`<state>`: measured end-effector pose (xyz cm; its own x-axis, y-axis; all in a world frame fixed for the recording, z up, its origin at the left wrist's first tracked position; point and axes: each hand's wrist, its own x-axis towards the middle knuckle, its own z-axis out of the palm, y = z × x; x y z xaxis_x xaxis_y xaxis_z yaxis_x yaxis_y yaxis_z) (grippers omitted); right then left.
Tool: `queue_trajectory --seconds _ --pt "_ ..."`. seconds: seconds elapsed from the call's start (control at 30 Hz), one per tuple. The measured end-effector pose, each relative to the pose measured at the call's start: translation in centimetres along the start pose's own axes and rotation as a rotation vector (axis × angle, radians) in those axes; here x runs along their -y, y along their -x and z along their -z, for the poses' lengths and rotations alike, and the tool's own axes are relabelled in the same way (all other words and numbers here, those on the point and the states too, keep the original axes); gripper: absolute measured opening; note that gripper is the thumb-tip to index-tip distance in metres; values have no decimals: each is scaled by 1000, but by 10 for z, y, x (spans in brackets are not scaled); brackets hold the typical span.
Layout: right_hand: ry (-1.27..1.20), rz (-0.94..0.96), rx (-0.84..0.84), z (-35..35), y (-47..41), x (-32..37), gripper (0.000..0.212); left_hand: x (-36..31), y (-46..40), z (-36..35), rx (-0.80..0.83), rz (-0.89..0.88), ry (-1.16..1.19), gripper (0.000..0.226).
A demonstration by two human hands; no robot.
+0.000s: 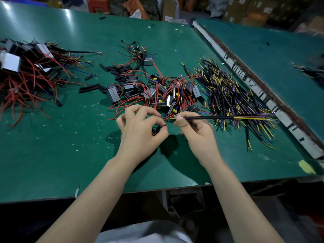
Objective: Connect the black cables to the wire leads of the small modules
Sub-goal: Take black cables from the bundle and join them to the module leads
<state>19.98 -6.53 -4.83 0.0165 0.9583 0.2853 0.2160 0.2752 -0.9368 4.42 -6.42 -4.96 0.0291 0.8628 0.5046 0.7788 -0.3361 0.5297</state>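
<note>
Black cables lie in a loose heap at the right centre of the frame, on the green tabletop, their stripped yellow and blue cores fanning from both ends. A tangled stack of finished modules with red leads fills the upper left. In the middle sits the pile of small modules, boxy black bodies with shiny faces, their thin red wire leads sprawling toward the person. Short black sleeve pieces are scattered just above and to the left of that pile.

The right hand pinches one black cable near its left end, so the cable juts out level to the right over the heap. The left hand has thumb and forefinger curled together on a small black piece with red leads; exactly what it is cannot be told.

The cable looks light and fairly stiff along its jacket, so a grip close to the stripped end should steady the tip. The red leads look limp and fine, likely to bend away, and are best held near their bare ends.
</note>
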Motion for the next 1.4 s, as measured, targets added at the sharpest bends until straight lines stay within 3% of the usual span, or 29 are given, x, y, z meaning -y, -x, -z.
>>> queue_trajectory --seconds 0.13,0.3,1.03,1.23,1.4 --pt "-236 -58 87 5 1 4 16 0 0 1 -7 8 15 15" --pt "-292 -151 200 0 0 5 8 1 0 1 0 -12 20 14" --pt "-100 -100 -126 -3 0 -7 19 -2 4 -8 121 -101 -62 17" --pt "-172 -182 -273 6 -5 -7 11 4 3 -10 31 -53 18 7" --pt "-32 -172 -101 4 0 -11 12 4 3 -13 43 -135 122 10"
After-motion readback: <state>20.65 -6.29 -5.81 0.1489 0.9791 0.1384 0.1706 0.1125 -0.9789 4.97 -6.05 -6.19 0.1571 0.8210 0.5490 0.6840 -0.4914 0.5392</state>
